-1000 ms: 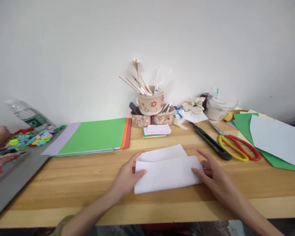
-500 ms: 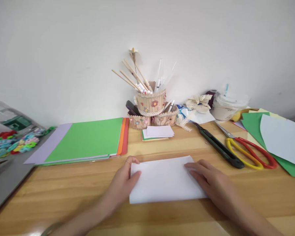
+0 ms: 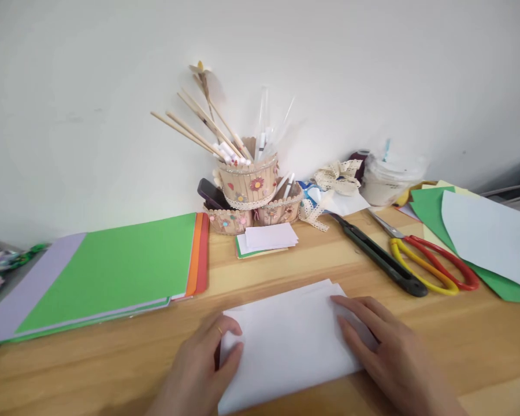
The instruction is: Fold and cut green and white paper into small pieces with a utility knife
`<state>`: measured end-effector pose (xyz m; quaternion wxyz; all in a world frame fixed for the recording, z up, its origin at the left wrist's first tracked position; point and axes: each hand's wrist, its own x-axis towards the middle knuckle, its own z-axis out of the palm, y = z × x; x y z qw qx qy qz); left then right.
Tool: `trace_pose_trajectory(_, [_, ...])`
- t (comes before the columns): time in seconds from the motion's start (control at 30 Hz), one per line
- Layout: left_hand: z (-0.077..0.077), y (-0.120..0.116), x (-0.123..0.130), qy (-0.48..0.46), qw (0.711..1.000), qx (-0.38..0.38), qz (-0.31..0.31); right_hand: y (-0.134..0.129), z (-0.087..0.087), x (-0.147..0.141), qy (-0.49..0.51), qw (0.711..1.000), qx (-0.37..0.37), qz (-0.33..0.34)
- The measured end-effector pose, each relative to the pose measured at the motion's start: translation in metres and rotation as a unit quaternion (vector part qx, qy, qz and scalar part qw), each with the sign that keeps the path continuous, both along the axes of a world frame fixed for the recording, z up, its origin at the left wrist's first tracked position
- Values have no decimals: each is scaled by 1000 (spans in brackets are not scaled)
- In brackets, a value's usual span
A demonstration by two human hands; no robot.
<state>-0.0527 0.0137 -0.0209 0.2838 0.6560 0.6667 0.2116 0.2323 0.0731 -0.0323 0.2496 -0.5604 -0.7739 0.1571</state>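
A white sheet of paper (image 3: 290,341), folded into layers, lies at an angle near the front of the wooden table. Its upper layer is shifted slightly from the one under it at the top right. My left hand (image 3: 203,358), with a ring on one finger, grips the paper's left edge with thumb and forefinger on top. At the right end my right hand (image 3: 385,341) holds the same paper, its thumb and forefinger resting on the surface. The other fingers of both hands are partly hidden.
Coloured paper sheets (image 3: 112,271) lie left. Behind stand decorated wooden pots (image 3: 251,185) with sticks and pens, and small paper slips (image 3: 271,236) in front. To the right are a dark utility knife (image 3: 377,254), scissors (image 3: 433,260), white and green paper (image 3: 494,237), and a cup (image 3: 387,179).
The view has shifted and turned a little, so the table things appear further left. The folded paper is now more tilted and nearer, its layers slightly apart at the top right. Both hands stay on it.
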Motion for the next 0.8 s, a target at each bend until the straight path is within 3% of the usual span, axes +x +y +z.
trace_pose_trajectory(0.27, [-3,-4,4,40,998,40,18,-3,4,-5,-37,996,-51,-62])
trace_pose_trajectory(0.5, [-11,-6,-16,42,992,116,-32,-5,8,-7,-26,999,9,-45])
trace_pose_trajectory(0.8, [-14,-3,-21,57,994,89,-23,-9,-7,-2,-85,995,-9,-50])
